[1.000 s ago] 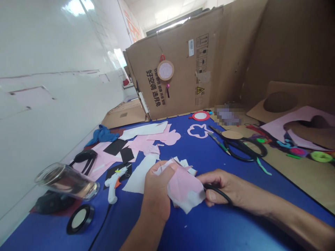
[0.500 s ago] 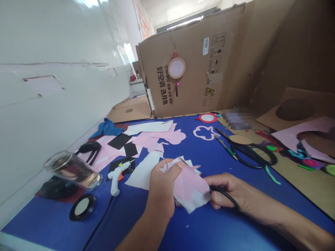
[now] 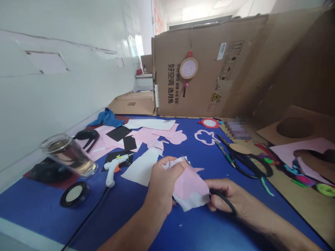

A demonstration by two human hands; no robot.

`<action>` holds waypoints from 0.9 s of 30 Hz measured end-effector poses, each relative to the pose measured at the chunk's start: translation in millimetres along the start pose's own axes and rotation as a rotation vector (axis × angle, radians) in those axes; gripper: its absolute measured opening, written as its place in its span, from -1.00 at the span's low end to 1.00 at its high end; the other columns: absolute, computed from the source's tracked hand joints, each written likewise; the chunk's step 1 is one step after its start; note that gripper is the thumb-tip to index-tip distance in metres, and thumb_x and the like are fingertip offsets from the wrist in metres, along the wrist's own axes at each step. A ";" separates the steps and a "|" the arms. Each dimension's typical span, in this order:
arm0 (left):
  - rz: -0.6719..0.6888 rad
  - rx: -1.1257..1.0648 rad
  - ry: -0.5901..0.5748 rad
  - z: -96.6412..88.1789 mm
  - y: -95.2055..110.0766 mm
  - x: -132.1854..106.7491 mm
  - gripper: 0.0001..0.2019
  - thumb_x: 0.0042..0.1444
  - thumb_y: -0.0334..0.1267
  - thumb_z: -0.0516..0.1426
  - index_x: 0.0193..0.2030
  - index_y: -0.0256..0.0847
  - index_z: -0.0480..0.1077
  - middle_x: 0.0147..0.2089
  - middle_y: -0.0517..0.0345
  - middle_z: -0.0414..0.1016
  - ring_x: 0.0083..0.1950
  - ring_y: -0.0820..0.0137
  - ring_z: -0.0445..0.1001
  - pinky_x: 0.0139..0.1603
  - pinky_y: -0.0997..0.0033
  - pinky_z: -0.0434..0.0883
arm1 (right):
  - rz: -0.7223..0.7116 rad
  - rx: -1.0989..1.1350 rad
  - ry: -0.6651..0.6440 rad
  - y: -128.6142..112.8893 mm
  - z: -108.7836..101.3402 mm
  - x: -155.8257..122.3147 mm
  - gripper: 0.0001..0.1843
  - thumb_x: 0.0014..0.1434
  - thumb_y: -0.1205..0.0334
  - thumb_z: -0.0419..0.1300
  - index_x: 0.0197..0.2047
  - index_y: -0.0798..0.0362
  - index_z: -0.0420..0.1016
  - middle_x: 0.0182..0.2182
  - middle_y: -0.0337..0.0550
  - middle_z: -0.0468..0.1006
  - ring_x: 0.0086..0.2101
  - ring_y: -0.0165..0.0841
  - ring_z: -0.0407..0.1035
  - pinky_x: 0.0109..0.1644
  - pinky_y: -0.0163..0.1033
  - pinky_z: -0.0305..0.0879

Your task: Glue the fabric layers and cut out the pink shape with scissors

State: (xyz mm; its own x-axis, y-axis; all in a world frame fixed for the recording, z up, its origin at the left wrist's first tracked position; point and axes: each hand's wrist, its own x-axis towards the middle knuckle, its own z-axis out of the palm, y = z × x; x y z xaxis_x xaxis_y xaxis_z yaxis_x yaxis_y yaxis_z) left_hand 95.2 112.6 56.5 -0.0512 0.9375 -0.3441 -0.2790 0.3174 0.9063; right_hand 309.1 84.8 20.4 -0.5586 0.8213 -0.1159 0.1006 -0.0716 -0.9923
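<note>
Between the thumb and fingers of my left hand (image 3: pixel 164 184) is a layered piece of pink and white fabric (image 3: pixel 191 184), pink on top with white showing along the lower edge. My right hand (image 3: pixel 227 195) is closed round the black handles of a pair of scissors (image 3: pixel 226 200). The scissor blades are hidden by the fabric, at its right edge. Behind my left hand a white fabric piece (image 3: pixel 142 167) lies on the blue table (image 3: pixel 167 233).
Left are a white glue gun (image 3: pixel 113 169), a glass of liquid (image 3: pixel 69 155) and a black round container (image 3: pixel 74 194). Larger black scissors (image 3: pixel 251 164) and a pen (image 3: pixel 225 153) lie right. A cardboard box (image 3: pixel 199 94) stands behind, with a round ornament (image 3: pixel 188 68) hanging on it.
The camera view has turned slightly left, so the background sits further right. Both hands keep their grip; the fabric has tilted a little against the scissors.
</note>
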 end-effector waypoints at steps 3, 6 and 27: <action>0.004 -0.017 -0.025 0.9 -1.8 0.6 -0.64 -0.14 -0.15 0.48 -0.23 -0.13 0.50 -0.44 0.13 0.59 -0.43 0.23 0.59 -0.42 0.38 0.44 | -0.020 -0.015 0.006 -2.0 0.4 -0.2 -0.38 0.25 -0.42 0.34 -0.14 0.04 0.70 -0.37 -0.26 0.34 -0.34 -0.35 0.09 -0.25 -0.25 -0.01; 0.012 -0.015 -0.041 2.1 -1.1 -0.4 -0.64 -0.15 -0.15 0.49 -0.26 -0.14 0.50 -0.48 0.17 0.56 -0.46 0.26 0.57 -0.45 0.41 0.41 | -0.026 -0.033 0.007 -5.2 1.2 0.0 -0.37 0.25 -0.43 0.33 -0.14 0.04 0.70 -0.36 -0.26 0.34 -0.34 -0.35 0.10 -0.25 -0.25 0.01; 0.016 0.018 -0.061 2.5 4.2 -3.5 -0.69 -0.16 -0.19 0.46 -0.31 -0.14 0.49 -0.46 0.15 0.58 -0.43 0.25 0.60 -0.50 0.45 0.35 | -0.036 -0.009 0.021 -2.4 6.2 2.8 -0.33 0.24 -0.48 0.31 -0.14 0.03 0.68 -0.39 -0.28 0.34 -0.36 -0.36 0.08 -0.27 -0.26 0.03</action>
State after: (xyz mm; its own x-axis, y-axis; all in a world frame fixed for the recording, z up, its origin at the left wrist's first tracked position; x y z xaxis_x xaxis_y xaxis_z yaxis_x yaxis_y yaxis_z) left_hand 96.7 111.1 62.1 0.0033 0.9494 -0.3141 -0.2611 0.3041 0.9162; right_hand 302.2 83.8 22.3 -0.5451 0.8347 -0.0788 0.0879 -0.0365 -0.9955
